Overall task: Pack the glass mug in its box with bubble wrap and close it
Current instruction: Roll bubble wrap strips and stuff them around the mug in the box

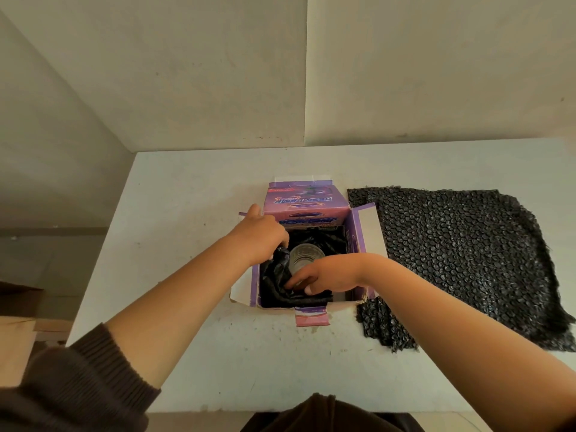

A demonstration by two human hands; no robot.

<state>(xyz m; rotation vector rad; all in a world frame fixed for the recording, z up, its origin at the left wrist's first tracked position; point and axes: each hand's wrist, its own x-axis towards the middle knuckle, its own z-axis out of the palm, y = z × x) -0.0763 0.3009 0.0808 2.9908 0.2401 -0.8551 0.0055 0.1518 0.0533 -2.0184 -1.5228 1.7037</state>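
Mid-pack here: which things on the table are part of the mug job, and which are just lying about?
In the job:
glass mug, down in the box
purple box, flaps open
black bubble wrap lining
left hand, right hand, both inside the box

Lying about:
spare bubble wrap sheet, flat beside the box, may top it later

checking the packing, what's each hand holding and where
Left hand pinches the black bubble wrap lining the purple cardboard box, beside the clear glass mug. Right hand's hold cannot be told.

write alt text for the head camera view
Both hands reach into an open purple box on a white table, left hand and right hand tucking black bubble wrap around a glass mug. Another sheet lies beside it.
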